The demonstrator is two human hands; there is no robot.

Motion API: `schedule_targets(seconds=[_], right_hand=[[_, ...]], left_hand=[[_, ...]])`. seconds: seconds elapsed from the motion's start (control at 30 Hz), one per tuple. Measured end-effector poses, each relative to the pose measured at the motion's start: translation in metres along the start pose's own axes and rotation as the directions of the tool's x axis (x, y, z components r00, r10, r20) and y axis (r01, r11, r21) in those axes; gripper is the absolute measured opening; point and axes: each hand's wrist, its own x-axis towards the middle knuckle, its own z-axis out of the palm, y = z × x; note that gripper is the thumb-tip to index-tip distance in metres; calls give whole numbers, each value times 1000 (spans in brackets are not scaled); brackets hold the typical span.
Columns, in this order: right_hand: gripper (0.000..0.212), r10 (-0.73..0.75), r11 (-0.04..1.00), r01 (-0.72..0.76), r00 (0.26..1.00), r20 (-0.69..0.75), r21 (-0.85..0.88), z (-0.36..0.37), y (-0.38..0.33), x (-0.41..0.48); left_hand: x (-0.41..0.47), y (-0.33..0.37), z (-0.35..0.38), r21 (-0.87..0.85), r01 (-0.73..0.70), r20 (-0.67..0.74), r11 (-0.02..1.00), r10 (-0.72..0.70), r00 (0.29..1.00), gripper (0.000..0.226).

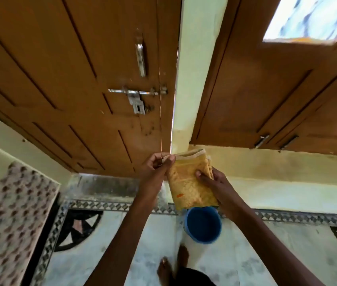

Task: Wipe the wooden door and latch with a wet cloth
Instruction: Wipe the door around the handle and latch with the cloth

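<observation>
A brown wooden door fills the upper left. On it sits a metal sliding latch with a hanging hasp, and above that a metal pull handle. Below the door's right edge, both hands hold up a folded yellow cloth. My left hand pinches the cloth's top left corner. My right hand grips its right side, thumb across the front. The cloth hangs clear of the door and well below the latch.
A blue bucket stands on the patterned floor right under the cloth. A pale yellow wall strip separates the door from brown window shutters. A patterned curtain hangs at left. My bare feet show at the bottom.
</observation>
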Motion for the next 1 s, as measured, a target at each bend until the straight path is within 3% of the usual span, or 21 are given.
schedule_targets(seconds=[0.1,0.37,0.63,0.67,0.7,0.77,0.87,0.93,1.0], right_hand=[[23,-57,998,58,998,-14,22,16,-28,11],[32,-176,984,175,984,26,46,61,-94,61],[30,-319,944,322,946,-50,67,126,-160,112],[25,-366,927,373,922,-124,36,147,-171,126],[21,-404,910,414,885,-229,-7,165,-182,141],[21,-480,875,468,797,-366,-128,173,-189,140],[33,-581,805,473,500,-642,-359,181,-180,148],[46,-634,751,464,310,-709,-469,191,-176,158],[57,-716,677,469,242,-655,-567,194,-180,179]], left_hand=[[10,32,-3,-15,-23,-16,1000,22,1000,26],[63,114,-29,-18,-140,-51,990,138,989,27],[142,199,-52,-25,-317,12,948,318,948,18],[168,216,-63,-16,-352,70,936,353,933,13],[193,234,-72,46,-411,141,910,401,905,8],[206,238,-73,226,-528,108,818,518,849,8],[230,236,-85,441,-709,168,550,726,667,13],[249,228,-96,481,-767,260,424,767,587,16],[261,221,-104,571,-797,340,197,827,448,22]])
